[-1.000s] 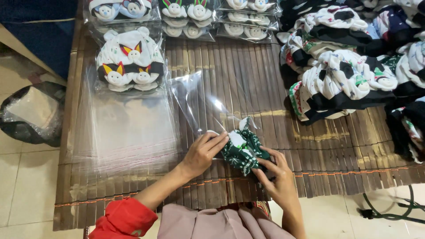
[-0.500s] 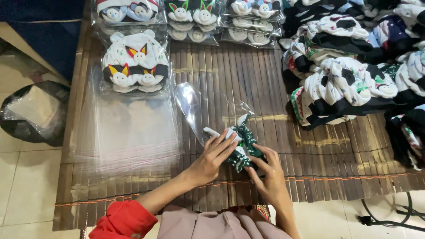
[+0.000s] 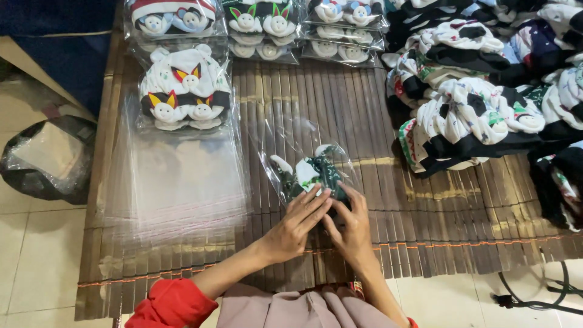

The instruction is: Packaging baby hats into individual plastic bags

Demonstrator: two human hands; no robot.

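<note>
Both hands, left hand [image 3: 297,222] and right hand [image 3: 351,228], press flat, fingers spread, on the green plush toy [image 3: 313,173] inside its clear bag [image 3: 291,146] mid-bench; steady pressure should keep the bag's mouth smooth.

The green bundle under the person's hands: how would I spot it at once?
Start at the slatted bamboo mat and find the stack of empty clear bags on its left. Just right of it, the green bundle lies inside a clear bag, under the left hand and right hand. It alone is being touched.
</note>
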